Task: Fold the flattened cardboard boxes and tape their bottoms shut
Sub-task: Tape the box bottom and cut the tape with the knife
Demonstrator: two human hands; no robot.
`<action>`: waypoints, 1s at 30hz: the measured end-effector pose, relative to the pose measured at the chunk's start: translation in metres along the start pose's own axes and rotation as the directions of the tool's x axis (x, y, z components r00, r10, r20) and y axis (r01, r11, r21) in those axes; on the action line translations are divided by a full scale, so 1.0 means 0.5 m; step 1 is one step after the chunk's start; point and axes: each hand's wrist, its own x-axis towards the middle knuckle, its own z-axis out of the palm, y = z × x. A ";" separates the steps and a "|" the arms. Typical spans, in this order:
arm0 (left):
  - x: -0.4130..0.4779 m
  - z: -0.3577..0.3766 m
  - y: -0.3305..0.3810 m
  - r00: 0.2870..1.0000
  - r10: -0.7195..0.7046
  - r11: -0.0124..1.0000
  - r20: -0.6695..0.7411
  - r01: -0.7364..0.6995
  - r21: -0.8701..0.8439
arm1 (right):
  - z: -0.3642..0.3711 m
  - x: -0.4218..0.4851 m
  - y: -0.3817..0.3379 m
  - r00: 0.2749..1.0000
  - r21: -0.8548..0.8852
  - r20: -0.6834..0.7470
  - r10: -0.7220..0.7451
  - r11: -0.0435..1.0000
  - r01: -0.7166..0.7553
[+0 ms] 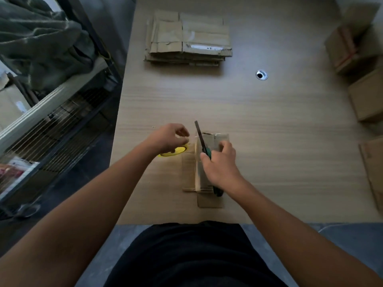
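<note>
A small folded cardboard box [215, 141] stands on the wooden table [269, 131] near the front edge, with flaps spread at its left and near sides. My right hand [219, 164] grips a green-handled utility knife [202, 139], its blade pointing away over the box's left edge. My left hand [169, 137] is just left of the box, fingers curled and pinching what looks like clear tape, above a yellow-cored tape roll [176, 151]. A stack of flattened cardboard boxes [188, 38] lies at the far middle of the table.
Several assembled boxes [362, 94] sit along the table's right edge. A round metal cable hole [261, 75] lies in the table's far right part. A metal rack with a grey cloth [41, 38] stands left of the table.
</note>
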 end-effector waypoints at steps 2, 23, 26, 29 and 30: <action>0.006 0.004 0.008 1.000 -0.020 0.995 -0.013 0.021 0.096 | 0.015 0.006 -0.006 1.000 -0.058 0.010 0.005 0.998 -0.005; -0.209 -0.010 0.100 0.965 0.078 0.995 -0.251 -0.091 -0.038 | -0.012 -0.087 0.024 0.959 0.389 -0.262 -0.112 0.897 0.211; -0.288 0.020 0.147 0.971 0.093 0.979 -0.222 -0.130 -0.159 | -0.039 -0.162 0.054 0.965 0.662 -0.175 -0.193 0.703 0.261; -0.360 0.072 0.182 0.969 0.147 0.955 -0.200 -0.192 -0.227 | -0.046 -0.226 0.100 0.961 0.774 -0.123 -0.249 0.582 0.250; -0.380 0.092 0.189 0.965 0.170 0.948 -0.202 -0.216 -0.234 | -0.046 -0.246 0.114 0.955 0.776 -0.131 -0.266 0.572 0.265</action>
